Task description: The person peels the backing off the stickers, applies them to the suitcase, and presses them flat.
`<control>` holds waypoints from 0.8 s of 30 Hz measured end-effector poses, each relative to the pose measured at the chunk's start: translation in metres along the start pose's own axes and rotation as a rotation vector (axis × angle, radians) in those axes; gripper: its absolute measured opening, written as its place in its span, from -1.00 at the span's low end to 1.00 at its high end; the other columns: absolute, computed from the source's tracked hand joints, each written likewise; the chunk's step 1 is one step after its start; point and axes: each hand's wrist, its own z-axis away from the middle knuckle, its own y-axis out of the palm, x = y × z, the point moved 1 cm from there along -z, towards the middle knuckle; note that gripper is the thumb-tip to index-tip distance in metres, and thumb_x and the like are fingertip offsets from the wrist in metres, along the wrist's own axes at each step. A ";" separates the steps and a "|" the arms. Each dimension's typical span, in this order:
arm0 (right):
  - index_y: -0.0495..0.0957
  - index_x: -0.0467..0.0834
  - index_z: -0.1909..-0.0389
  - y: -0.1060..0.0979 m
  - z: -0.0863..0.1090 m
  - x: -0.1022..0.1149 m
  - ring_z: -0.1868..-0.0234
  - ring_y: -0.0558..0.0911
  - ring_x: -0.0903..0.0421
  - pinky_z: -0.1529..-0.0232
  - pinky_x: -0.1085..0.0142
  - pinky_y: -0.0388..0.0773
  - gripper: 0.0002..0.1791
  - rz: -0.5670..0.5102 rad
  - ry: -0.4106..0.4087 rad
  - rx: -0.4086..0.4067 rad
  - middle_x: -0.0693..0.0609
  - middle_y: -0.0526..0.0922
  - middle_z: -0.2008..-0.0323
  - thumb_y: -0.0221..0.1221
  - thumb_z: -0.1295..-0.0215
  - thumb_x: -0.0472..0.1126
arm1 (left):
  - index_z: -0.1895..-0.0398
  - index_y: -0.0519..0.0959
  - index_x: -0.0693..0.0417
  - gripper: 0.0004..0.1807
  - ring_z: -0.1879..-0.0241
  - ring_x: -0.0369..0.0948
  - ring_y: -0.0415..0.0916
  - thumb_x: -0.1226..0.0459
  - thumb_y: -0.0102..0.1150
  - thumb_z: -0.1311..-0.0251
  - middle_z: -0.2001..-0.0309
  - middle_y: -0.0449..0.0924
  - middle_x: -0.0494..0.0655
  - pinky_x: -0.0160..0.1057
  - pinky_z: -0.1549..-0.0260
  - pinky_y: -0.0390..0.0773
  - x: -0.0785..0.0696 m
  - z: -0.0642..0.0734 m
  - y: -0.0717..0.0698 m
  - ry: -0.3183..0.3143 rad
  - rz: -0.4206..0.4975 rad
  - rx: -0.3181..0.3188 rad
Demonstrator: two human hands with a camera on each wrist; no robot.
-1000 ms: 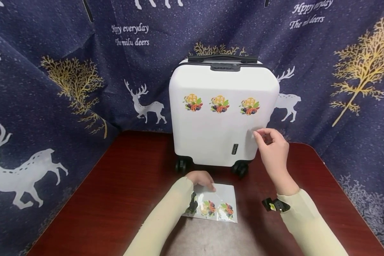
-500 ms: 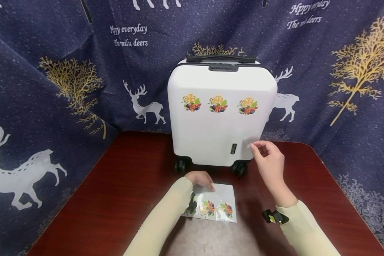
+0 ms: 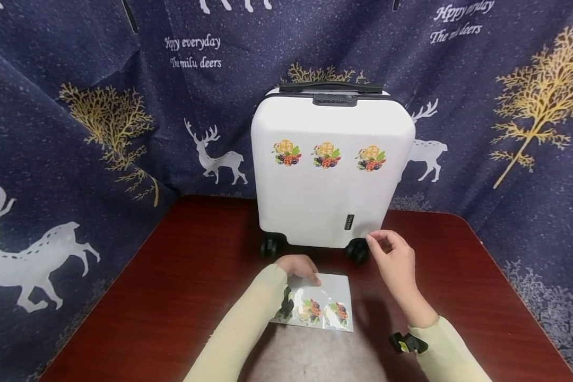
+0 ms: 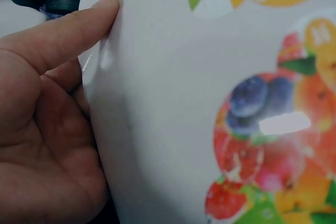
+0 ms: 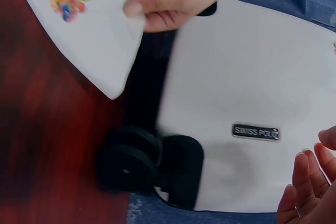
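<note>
My left hand (image 3: pixel 300 267) pinches the far edge of a white sticker sheet (image 3: pixel 335 287), thumb on top and fingers beneath. Colourful fruit stickers (image 4: pixel 268 129) show on the glossy sheet in the left wrist view. In front of the lower right of a white suitcase (image 3: pixel 305 199) is my right hand (image 3: pixel 395 262), close to a black wheel (image 3: pixel 358 250). Its fingers (image 5: pixel 303 169) are loosely bent and apart from the thumb in the right wrist view, with nothing between them. Three fruit stickers (image 3: pixel 326 155) sit in a row across the suitcase's upper front.
The suitcase stands upright on a dark red wooden table (image 3: pixel 196 254), its black handle (image 3: pixel 331 87) on top. A small black nameplate (image 5: pixel 256 131) is on its lower front. Behind hangs a dark blue cloth (image 3: pixel 210 101) with deer and trees.
My right hand has moved down along the suitcase's right side, from beside its front to near the lower wheel. The left hand and the sheet stay in place.
</note>
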 end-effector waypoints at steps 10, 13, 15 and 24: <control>0.70 -0.24 0.16 0.003 0.018 -0.011 0.35 0.48 0.42 0.33 0.65 0.39 -0.84 0.017 0.154 0.112 -0.20 0.77 0.21 0.30 -0.37 -0.22 | -0.03 0.74 0.02 -0.62 -0.13 -0.08 0.56 0.10 0.41 -0.18 -0.19 0.67 0.00 0.01 -0.27 0.55 0.003 0.000 0.002 0.024 0.033 -0.024; 0.69 -0.23 0.09 0.003 0.022 -0.015 0.29 0.48 0.48 0.27 0.62 0.42 -0.80 0.026 0.225 0.191 -0.19 0.76 0.13 0.27 -0.41 -0.18 | -0.03 0.74 0.03 -0.63 -0.12 -0.08 0.56 0.10 0.40 -0.19 -0.18 0.67 0.01 0.01 -0.26 0.56 0.003 0.000 0.002 0.035 0.028 -0.021; 0.68 -0.23 0.04 0.003 0.024 -0.019 0.25 0.47 0.53 0.21 0.60 0.45 -0.77 0.019 0.277 0.247 -0.19 0.75 0.06 0.25 -0.42 -0.17 | -0.02 0.74 0.04 -0.64 -0.10 -0.08 0.57 0.11 0.40 -0.20 -0.16 0.69 0.01 0.01 -0.25 0.57 0.003 -0.001 0.002 0.041 0.027 -0.017; 0.59 -0.32 -0.09 0.011 0.041 -0.037 0.24 0.51 0.42 0.20 0.49 0.52 -0.66 -0.078 0.468 0.364 -0.15 0.72 0.04 0.25 -0.40 -0.22 | -0.01 0.75 0.04 -0.65 -0.05 -0.09 0.58 0.11 0.40 -0.19 -0.09 0.71 0.01 -0.01 -0.22 0.58 0.005 -0.005 0.001 0.032 0.046 -0.010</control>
